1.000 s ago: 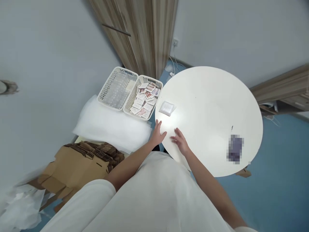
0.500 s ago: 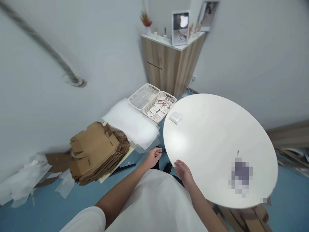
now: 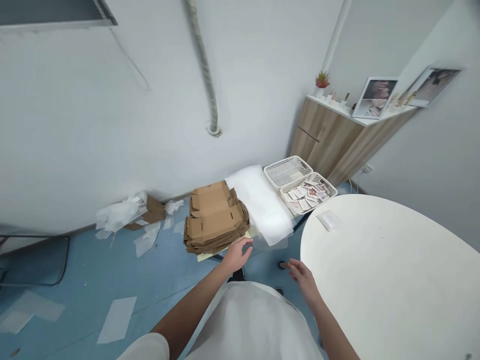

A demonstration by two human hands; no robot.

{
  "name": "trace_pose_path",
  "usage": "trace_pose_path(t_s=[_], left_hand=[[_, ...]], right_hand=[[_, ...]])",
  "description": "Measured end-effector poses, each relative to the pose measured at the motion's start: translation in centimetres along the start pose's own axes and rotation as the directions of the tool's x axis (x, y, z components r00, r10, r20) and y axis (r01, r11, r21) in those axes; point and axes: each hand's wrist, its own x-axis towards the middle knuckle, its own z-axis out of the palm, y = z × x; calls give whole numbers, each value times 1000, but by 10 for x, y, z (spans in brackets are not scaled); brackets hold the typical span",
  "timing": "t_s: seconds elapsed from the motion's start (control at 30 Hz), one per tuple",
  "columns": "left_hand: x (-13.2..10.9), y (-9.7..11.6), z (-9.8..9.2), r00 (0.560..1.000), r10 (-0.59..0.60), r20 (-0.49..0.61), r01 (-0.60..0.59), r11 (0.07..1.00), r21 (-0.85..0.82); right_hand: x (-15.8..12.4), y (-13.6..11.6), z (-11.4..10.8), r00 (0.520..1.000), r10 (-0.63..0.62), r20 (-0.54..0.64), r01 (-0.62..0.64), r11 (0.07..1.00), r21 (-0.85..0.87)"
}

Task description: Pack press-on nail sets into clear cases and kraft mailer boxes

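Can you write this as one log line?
left hand: empty, near stacked flat brown cardboard boxes; right hand: empty, near round white table

No text, label, brand, number or sign legible. Cards (image 3: 306,194) heaped in white basket (image 3: 335,191) bear reddish and dark printed patches, too small to make out as letters or figures. Framed picture (image 3: 375,98) on cabinet (image 3: 325,131) and second frame (image 3: 433,87) beside it: any lettering too small. Cardboard stack (image 3: 214,221), packet (image 3: 329,220) on round surface (image 3: 378,280): any print unreadable
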Motion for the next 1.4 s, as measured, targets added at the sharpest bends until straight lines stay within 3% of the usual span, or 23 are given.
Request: trace_pose_path(t_s=[0.2,0.33,0.47,0.67,0.77,0.97,1.07,1.17,1.23,1.4], left_hand=[[0,-41,-59,996,-4,-85,26,965,260],[-1,-76,-90,993,-70,-97,98,939,330],[-3,-102,-106,991,-115,-73,131,946,296],[-11,-115,-120,983,-176,-53,181,975,131],[-13,-116,-125,976,-213,-44,215,975,54],[-15,-123,-123,970,-236,-51,237,971,12],[-14,-127,-118,973,-221,-63,223,975,14],[-13,-128,-114,977,-208,-46,210,977,38],[-12,-128,-113,973,-231,-28,232,971,58],[-8,-119,-112,966,-259,-4,257,957,133]], right_hand=[[32,-47,78,958,-247,145,276,933,-232],[47,-75,129,881,-436,186,473,781,-408],[57,-91,163,814,-542,209,543,582,-605],[70,-101,185,765,-571,297,553,346,-758],[76,-101,191,779,-550,301,501,258,-826],[77,-102,198,773,-585,246,411,166,-897],[74,-104,202,794,-543,273,393,117,-912],[72,-106,206,829,-476,293,386,109,-916],[73,-106,207,859,-434,271,366,151,-919],[77,-113,205,872,-431,232,422,423,-802]])
